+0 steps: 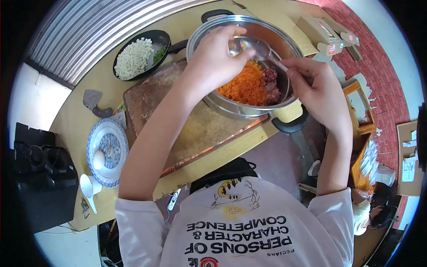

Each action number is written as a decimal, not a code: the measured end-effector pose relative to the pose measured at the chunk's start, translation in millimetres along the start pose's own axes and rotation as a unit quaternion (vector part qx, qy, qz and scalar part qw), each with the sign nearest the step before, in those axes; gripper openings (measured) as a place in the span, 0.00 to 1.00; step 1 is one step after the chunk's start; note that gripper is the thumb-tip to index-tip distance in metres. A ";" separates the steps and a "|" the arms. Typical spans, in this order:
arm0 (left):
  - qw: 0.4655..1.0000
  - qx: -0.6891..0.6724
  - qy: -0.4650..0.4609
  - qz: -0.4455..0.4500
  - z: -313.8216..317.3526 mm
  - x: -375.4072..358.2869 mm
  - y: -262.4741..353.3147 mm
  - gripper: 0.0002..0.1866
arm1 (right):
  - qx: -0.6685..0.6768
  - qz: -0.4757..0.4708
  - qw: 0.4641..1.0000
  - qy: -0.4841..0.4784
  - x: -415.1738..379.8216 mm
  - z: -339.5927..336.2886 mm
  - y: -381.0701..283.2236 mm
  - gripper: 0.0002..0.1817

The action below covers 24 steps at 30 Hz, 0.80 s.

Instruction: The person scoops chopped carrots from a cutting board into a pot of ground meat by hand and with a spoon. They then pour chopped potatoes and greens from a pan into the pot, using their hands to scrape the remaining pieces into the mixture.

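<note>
A large steel pot (202,100) holds grated orange food (244,84) beside reddish ground meat (272,84). Over the pot, my right hand (313,82) grips the handle of a metal spoon (258,46). My left hand (222,58) is at the spoon's bowl, with its fingers bent round it and the thumb near its edge. Some small orange bits show by the spoon's bowl. Below and left of the pot lies a worn wooden board (178,120).
A black pan (167,51) with chopped white and green pieces is at the upper left. A cleaver (92,99), a blue-patterned plate (111,175) with an egg (98,159) and a white scoop (87,187) lie left. Another person (362,216) is at lower right.
</note>
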<state>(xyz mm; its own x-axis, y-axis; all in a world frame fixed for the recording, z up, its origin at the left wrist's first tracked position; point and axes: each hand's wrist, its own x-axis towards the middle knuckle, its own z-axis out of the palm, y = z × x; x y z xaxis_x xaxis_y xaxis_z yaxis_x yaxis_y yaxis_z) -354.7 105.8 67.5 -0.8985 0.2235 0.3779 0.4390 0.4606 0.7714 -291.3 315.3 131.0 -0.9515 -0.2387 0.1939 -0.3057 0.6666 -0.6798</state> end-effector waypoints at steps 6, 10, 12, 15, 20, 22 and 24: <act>0.972 0.191 0.032 0.136 -6.8 10.3 3.0 0.31 | 0.057 -0.010 0.991 -0.117 16.2 -20.1 22.1 0.12; 0.983 0.126 -0.119 0.064 -25.1 16.1 -14.0 0.31 | -0.094 -0.120 0.984 -0.090 22.2 -29.9 40.0 0.11; 0.968 0.193 -0.150 0.053 -34.7 14.3 -8.7 0.29 | -0.135 -0.121 0.979 -0.092 26.5 -31.8 39.7 0.11; 0.969 0.175 -0.173 -0.035 -30.7 18.1 1.1 0.29 | -0.157 -0.141 0.972 -0.106 30.2 -30.3 30.6 0.11; 0.937 0.299 -0.152 0.099 -22.4 3.8 -26.4 0.26 | -0.085 -0.108 0.984 -0.112 42.0 -32.7 36.7 0.09; 0.948 0.279 -0.149 0.046 -26.9 -3.8 -13.5 0.24 | -0.126 -0.141 0.980 -0.054 48.6 -33.9 54.7 0.09; 0.949 0.264 -0.171 0.013 -29.3 -8.9 -16.1 0.22 | -0.120 -0.090 0.986 -0.074 52.8 -32.4 65.4 0.07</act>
<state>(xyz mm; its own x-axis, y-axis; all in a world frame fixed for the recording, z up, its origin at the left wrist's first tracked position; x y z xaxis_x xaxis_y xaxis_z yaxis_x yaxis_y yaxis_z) -353.8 71.2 66.7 -0.8754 0.4640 0.1355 0.4794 0.7972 0.3669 -362.6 369.2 119.7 -0.8716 -0.4564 0.1790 -0.4847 0.7477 -0.4539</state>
